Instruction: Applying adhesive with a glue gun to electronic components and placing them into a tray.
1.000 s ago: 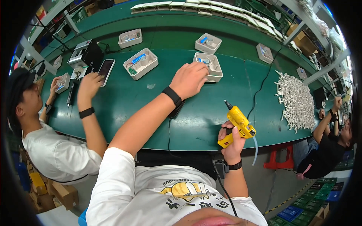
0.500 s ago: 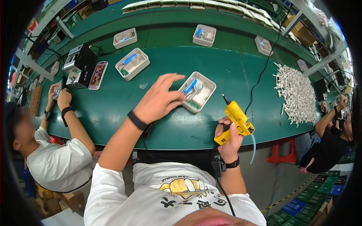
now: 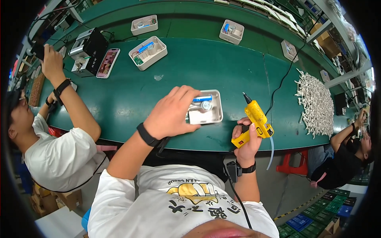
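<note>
My left hand [image 3: 171,112] rests on the left side of a white open casing [image 3: 208,113] near the front edge of the green table [image 3: 222,67]. Inside the casing lie a blue cylinder and a small round metal part. A black band sits on that wrist. My right hand [image 3: 247,139] grips a yellow glue gun [image 3: 255,119] by its handle, just right of the casing, with the nozzle pointing up and away. A clear glue stick hangs from the back of the gun.
Three more white casings [image 3: 148,52] [image 3: 144,24] [image 3: 231,31] stand farther back. A phone [image 3: 107,62] lies by a black device [image 3: 88,50] at left. A heap of white sticks [image 3: 316,102] is at right. A person [image 3: 59,139] works at my left, another [image 3: 343,158] at right.
My left hand has pulled the white casing from farther back on the table toward the front edge. The glue gun hand has stayed nearly where it was. The person at left raised an arm.
</note>
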`<state>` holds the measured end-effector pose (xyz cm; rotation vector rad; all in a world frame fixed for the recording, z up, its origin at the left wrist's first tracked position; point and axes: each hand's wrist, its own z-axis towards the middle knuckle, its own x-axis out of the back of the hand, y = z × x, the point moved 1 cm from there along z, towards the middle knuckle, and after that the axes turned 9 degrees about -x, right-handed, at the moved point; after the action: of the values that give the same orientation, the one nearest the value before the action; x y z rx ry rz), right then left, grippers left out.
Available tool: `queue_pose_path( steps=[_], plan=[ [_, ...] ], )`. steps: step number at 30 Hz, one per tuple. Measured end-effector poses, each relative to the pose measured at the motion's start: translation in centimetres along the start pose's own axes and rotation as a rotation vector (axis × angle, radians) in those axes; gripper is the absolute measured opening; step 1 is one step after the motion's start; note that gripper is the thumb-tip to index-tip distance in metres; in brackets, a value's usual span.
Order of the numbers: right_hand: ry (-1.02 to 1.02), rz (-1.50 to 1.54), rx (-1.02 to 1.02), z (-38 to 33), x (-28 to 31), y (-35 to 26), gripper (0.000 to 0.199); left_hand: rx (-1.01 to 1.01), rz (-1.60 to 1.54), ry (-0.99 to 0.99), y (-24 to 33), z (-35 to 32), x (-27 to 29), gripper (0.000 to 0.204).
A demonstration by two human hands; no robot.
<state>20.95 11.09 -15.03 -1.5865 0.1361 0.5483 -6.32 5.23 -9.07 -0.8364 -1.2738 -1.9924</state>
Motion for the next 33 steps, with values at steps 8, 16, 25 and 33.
queue_pose_path(
  steps=[8,16,25,33],
  plan=[
    [-0.026,-0.027,0.01,0.5,0.4,-0.5,0.024,0.076,0.018,-0.015,-0.2,-2.0,1.1,0.035],
    [-0.137,-0.183,-0.084,-0.9,0.8,-0.6,0.023,0.068,0.058,0.012,-0.2,-1.6,0.6,0.018],
    [-0.233,-0.494,-0.381,-1.6,-2.4,-5.4,0.027,0.285,-0.467,0.608,0.7,-3.6,-3.3,0.017],
    [-0.442,-0.988,-0.215,0.5,-7.1,-4.6,0.026,0.295,-0.416,0.654,0.2,-4.6,-5.8,0.014]
  ],
)
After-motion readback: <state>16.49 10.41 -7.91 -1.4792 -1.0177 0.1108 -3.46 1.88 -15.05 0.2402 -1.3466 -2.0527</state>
